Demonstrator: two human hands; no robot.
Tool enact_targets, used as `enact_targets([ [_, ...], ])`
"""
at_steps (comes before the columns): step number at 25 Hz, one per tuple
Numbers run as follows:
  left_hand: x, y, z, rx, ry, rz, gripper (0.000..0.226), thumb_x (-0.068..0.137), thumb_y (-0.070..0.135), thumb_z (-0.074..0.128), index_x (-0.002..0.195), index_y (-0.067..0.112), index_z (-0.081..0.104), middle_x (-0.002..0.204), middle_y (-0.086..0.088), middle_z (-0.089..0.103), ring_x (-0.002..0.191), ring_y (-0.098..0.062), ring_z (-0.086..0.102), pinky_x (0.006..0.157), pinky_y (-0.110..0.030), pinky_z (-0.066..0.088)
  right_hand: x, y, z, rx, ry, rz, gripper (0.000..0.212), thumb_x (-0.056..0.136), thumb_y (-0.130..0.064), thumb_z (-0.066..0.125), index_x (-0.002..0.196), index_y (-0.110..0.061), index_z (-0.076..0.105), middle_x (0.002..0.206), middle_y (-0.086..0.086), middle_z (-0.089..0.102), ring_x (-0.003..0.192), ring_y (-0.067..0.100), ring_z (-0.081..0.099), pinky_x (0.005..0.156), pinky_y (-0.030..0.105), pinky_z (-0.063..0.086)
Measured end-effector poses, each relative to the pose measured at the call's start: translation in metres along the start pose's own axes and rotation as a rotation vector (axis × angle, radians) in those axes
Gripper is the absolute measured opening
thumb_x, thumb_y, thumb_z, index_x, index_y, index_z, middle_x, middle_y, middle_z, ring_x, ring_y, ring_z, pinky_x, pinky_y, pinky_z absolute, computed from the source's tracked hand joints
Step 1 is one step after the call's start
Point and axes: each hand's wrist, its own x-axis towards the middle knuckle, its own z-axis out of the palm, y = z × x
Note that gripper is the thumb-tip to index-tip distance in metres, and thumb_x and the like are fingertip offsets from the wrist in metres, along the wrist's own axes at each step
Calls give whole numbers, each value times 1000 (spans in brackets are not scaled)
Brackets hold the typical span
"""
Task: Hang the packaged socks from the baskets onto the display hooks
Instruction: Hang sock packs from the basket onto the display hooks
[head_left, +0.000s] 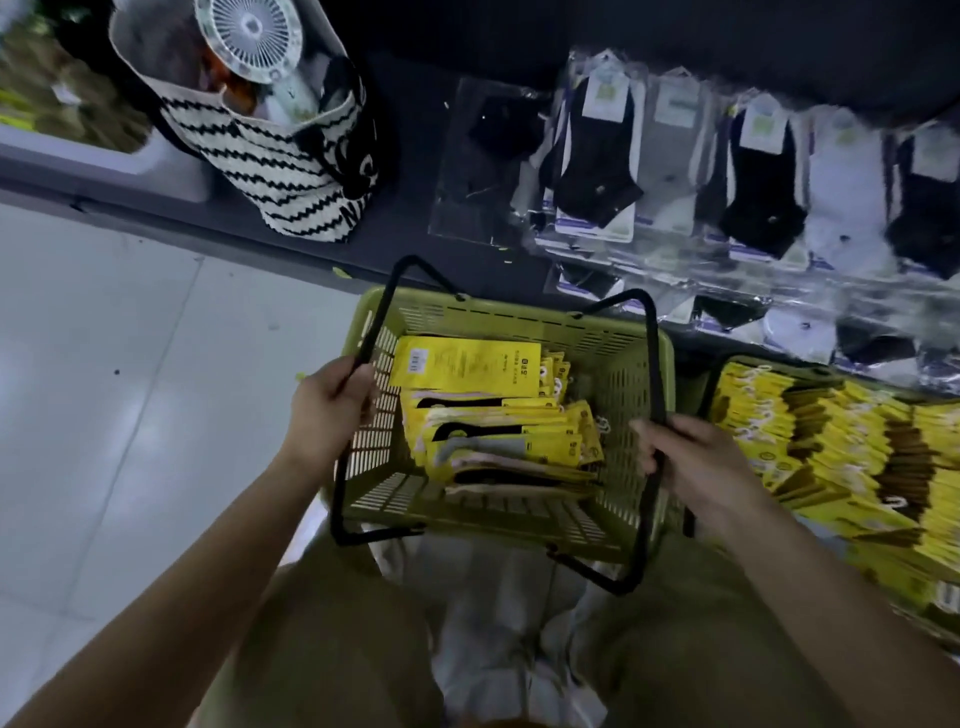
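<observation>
Gripping green basket's (509, 312) black handles (658, 364), one in left hand (332, 410), one in right hand (696, 462). Inside, toward left wall: stacked yellow sock packs (493, 431). Likely light, bendy, slick; pinch at hook end.

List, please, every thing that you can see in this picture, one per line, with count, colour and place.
Basket: one, green, centre, above the person's lap.
Handles: two, black; left handle and right handle, both raised.
Sock packs: a stack, yellow, inside the basket.
More yellow packs: a large heap, right edge; their container is mostly hidden.
Hanging socks: many clear packs, black, white and grey, upper right on the dark display.
Tote bag: one, white with black zigzag stripes, upper left.
Fan: one, white, in the bag's mouth.
Floor: pale tiles, left.
Left hand: grips the left handle.
Right hand: grips the right handle.
</observation>
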Motion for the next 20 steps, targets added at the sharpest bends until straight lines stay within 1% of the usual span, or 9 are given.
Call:
enact_targets([
  [4,29,-31,-9,-33,37,109,23,97,13,44,87,22,63,60,0,52,50,-10,47,52,-22,45,19,7,-25,-37,-76,-80,23,74,-25,69,88,-6,69,57,-2,57,51,11,56,57,25,50],
  [7,37,-45,-15,106,72,184,17,96,14,45,101,15,62,73,-3,60,55,-11,56,57,-27,51,21,15,-34,-247,10,-187,10,88,-14,60,86,-7,66,60,-2,66,56,12,64,63,29,54],
  [8,35,-45,-16,183,96,205,16,95,13,47,104,12,60,80,-8,60,63,-18,61,63,-33,53,20,16,-34,-310,50,-224,10,91,-11,57,86,-6,65,64,1,68,62,15,65,67,32,52],
  [10,25,-40,-18,337,135,230,17,91,11,51,107,7,56,89,-15,58,80,-34,61,75,-44,52,16,17,-36,-395,125,-266,13,91,-10,57,97,0,64,89,15,69,83,25,64,76,38,52],
  [12,9,-40,-23,536,116,240,26,90,13,55,111,-2,55,91,-17,56,88,-35,58,76,-39,46,7,23,-42,-413,144,-234,42,90,-14,61,126,5,51,126,21,56,109,30,56,85,40,49],
  [14,-6,-41,-26,776,-20,162,38,91,23,57,117,-5,53,104,-21,58,104,-38,55,82,-39,44,-2,32,-51,-397,98,-180,56,89,-18,63,136,3,41,139,18,46,122,30,49,89,36,47],
  [16,-22,-35,-26,869,-215,78,50,92,31,55,128,-3,49,125,-22,53,112,-36,53,90,-38,43,-10,38,-60,-304,57,-150,52,88,-19,64,132,2,46,135,16,50,121,26,51,88,34,47],
  [18,-40,-24,-23,961,-368,134,53,93,34,53,133,-1,45,134,-18,49,115,-32,52,92,-32,41,-19,42,-62,-252,54,-152,43,88,-20,65,124,0,53,129,15,56,114,23,55,85,33,48],
  [20,-52,-13,-12,1039,-447,211,53,94,36,51,134,1,45,135,-15,49,118,-29,51,95,-31,41,-23,44,-53,-302,37,-187,36,88,-22,64,117,-3,57,122,13,60,107,22,59,87,34,51],
])
